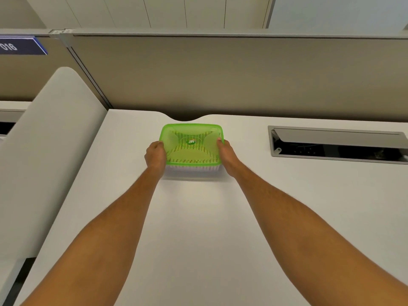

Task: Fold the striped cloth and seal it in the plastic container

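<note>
A clear plastic container (191,171) stands on the white desk near its far edge, covered by a translucent green lid (191,134). Through the lid the striped cloth (189,149) shows, lying flat inside. My left hand (155,156) grips the container's left side with the thumb on the lid's rim. On the opposite side my right hand (227,156) holds the container the same way, thumb pressed on the lid's edge. Both forearms reach straight out from the bottom of the view.
The white desk (198,228) stretches toward me. A grey cable hatch (335,143) with its flap up sits at the right. A beige partition wall (220,74) runs behind the desk, and a pale rounded panel (50,151) borders the left side.
</note>
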